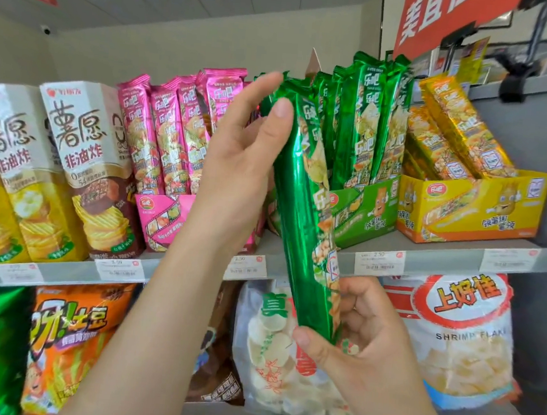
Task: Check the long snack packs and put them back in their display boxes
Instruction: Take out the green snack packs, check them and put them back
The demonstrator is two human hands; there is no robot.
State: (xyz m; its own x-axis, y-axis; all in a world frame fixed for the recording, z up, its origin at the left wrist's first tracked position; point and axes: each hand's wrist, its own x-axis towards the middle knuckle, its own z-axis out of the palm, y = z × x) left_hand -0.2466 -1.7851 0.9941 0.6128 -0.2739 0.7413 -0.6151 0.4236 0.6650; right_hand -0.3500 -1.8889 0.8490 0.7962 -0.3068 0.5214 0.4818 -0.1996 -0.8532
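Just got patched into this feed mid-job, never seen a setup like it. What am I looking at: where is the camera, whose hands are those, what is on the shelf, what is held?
No machine here: one wide camera on a person's head looks at their own bare hands. The left hand pinches the top of a long green snack pack; the right hand grips its bottom end. On the store shelf behind stand a pink display box, a green display box and a yellow display box, each holding matching long packs.
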